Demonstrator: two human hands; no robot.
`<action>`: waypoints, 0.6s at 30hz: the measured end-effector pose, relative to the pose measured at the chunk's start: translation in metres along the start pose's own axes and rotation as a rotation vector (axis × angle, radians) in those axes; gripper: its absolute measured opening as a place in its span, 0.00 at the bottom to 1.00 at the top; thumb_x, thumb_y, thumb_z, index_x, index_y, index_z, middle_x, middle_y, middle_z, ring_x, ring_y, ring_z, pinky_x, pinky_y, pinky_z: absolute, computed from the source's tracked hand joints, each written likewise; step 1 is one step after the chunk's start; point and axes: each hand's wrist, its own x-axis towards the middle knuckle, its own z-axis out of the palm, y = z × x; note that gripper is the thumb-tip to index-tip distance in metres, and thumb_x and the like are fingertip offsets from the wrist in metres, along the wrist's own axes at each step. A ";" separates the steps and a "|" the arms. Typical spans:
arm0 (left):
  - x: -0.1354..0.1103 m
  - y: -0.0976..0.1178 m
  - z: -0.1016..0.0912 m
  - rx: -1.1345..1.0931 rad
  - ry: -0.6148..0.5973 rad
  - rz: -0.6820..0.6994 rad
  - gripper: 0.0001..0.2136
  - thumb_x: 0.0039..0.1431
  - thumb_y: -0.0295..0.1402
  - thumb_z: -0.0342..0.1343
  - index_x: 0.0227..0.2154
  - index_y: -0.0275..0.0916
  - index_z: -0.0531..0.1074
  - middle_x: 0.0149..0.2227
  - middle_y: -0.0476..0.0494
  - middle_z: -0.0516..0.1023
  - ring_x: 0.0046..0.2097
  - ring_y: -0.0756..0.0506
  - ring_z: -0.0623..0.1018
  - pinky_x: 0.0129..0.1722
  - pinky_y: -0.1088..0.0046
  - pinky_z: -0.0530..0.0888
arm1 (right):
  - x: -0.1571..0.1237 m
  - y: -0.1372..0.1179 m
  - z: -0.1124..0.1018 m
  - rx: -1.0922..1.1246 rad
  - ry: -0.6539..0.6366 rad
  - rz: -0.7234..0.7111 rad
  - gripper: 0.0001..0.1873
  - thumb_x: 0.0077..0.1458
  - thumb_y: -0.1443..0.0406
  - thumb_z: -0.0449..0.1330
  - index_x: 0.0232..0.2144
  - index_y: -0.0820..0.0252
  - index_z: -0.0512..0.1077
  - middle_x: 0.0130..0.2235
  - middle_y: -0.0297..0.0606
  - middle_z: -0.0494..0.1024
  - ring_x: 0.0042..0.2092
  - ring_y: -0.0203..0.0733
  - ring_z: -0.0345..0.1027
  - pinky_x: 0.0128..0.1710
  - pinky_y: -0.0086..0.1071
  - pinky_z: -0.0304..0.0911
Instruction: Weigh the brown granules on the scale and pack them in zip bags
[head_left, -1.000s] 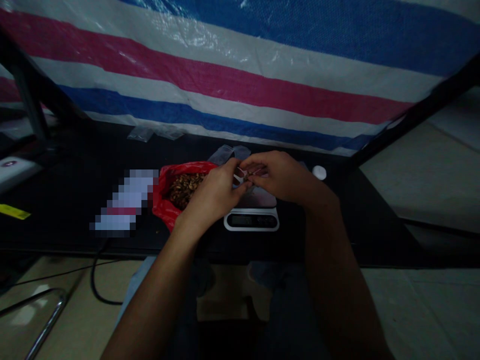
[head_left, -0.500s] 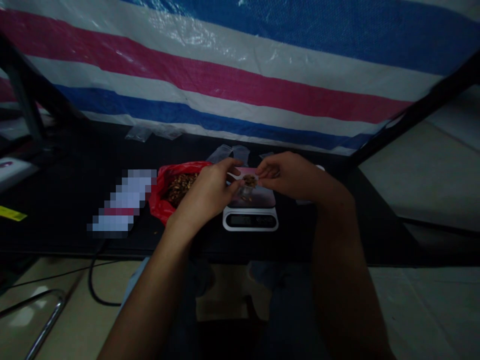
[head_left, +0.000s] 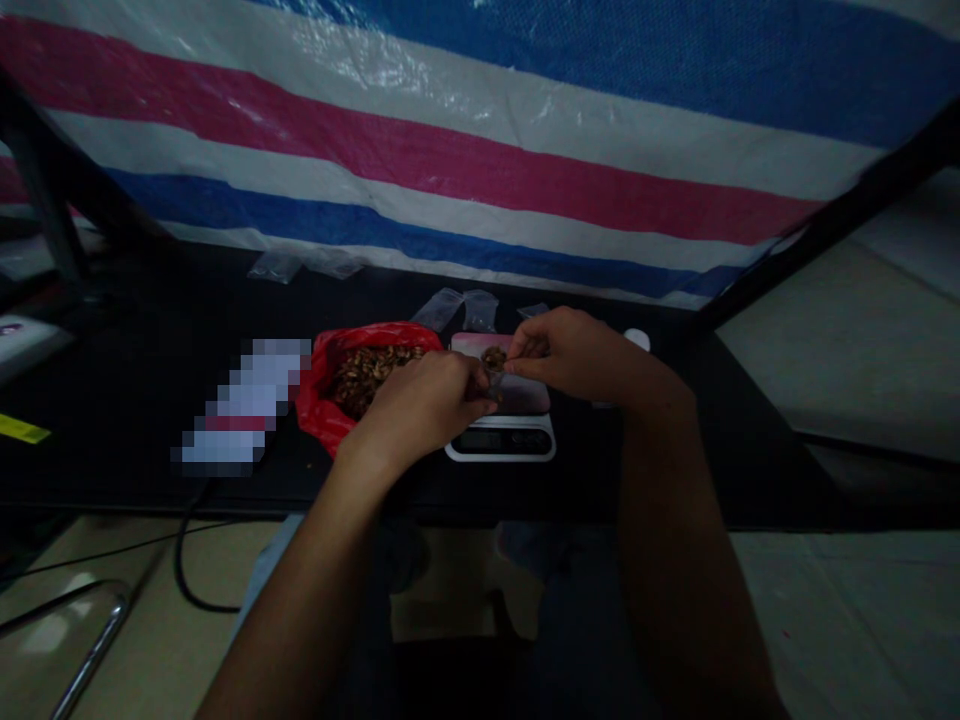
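Observation:
My left hand [head_left: 424, 405] and my right hand [head_left: 577, 355] meet over a small white digital scale [head_left: 502, 437] on a dark table. Both pinch a small clear bag [head_left: 493, 362] holding brown seed-like bits, each hand on one side of it. Just left of my left hand lies an open red plastic bag [head_left: 322, 415] full of the same brown bits [head_left: 367, 368].
Several empty clear bags [head_left: 463, 307] lie behind the scale, more at the back left [head_left: 279, 266]. A small white round thing [head_left: 638, 340] sits right of my right hand. A striped tarp [head_left: 480, 150] hangs behind. A blurred-out white object [head_left: 236, 415] lies left. A black cable [head_left: 184, 560] hangs below.
The small bag has come lower toward the scale. My left hand has curled down around its side and my right hand has closed in on the top.

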 end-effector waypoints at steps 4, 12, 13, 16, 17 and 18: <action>0.000 0.003 0.001 0.017 0.002 0.022 0.08 0.66 0.36 0.60 0.40 0.45 0.83 0.40 0.41 0.87 0.44 0.35 0.85 0.41 0.61 0.75 | -0.002 0.003 -0.002 0.025 0.003 -0.040 0.06 0.57 0.69 0.64 0.29 0.59 0.80 0.30 0.34 0.83 0.30 0.38 0.72 0.31 0.31 0.62; -0.005 0.000 -0.014 -0.021 0.084 0.081 0.08 0.66 0.36 0.59 0.41 0.44 0.83 0.39 0.43 0.87 0.39 0.40 0.84 0.38 0.65 0.74 | 0.009 0.029 0.003 0.019 0.137 -0.022 0.09 0.59 0.71 0.63 0.39 0.61 0.83 0.39 0.40 0.86 0.39 0.42 0.79 0.40 0.32 0.68; -0.005 -0.001 -0.015 -0.028 0.123 0.087 0.08 0.66 0.35 0.59 0.42 0.43 0.83 0.40 0.43 0.87 0.40 0.40 0.84 0.39 0.65 0.74 | 0.013 0.033 0.007 0.034 0.126 -0.030 0.10 0.59 0.72 0.63 0.41 0.61 0.83 0.40 0.41 0.87 0.41 0.43 0.79 0.41 0.32 0.69; -0.002 -0.001 -0.015 -0.059 0.226 0.116 0.09 0.68 0.35 0.57 0.44 0.42 0.82 0.44 0.42 0.86 0.44 0.39 0.83 0.43 0.65 0.75 | 0.025 0.040 0.019 0.054 0.095 -0.072 0.13 0.60 0.73 0.62 0.44 0.62 0.84 0.43 0.42 0.87 0.43 0.42 0.79 0.43 0.32 0.68; -0.001 -0.001 -0.014 -0.074 0.248 0.127 0.09 0.68 0.34 0.57 0.44 0.42 0.82 0.45 0.41 0.85 0.46 0.39 0.83 0.44 0.64 0.75 | 0.029 0.041 0.022 0.052 0.087 -0.084 0.13 0.60 0.72 0.62 0.45 0.62 0.84 0.43 0.42 0.86 0.43 0.42 0.78 0.42 0.31 0.67; 0.001 -0.001 -0.012 -0.092 0.261 0.137 0.10 0.69 0.34 0.57 0.45 0.42 0.82 0.46 0.41 0.85 0.47 0.39 0.83 0.46 0.64 0.75 | 0.031 0.042 0.024 0.048 0.076 -0.094 0.13 0.60 0.72 0.62 0.45 0.62 0.84 0.42 0.42 0.86 0.42 0.41 0.77 0.41 0.31 0.66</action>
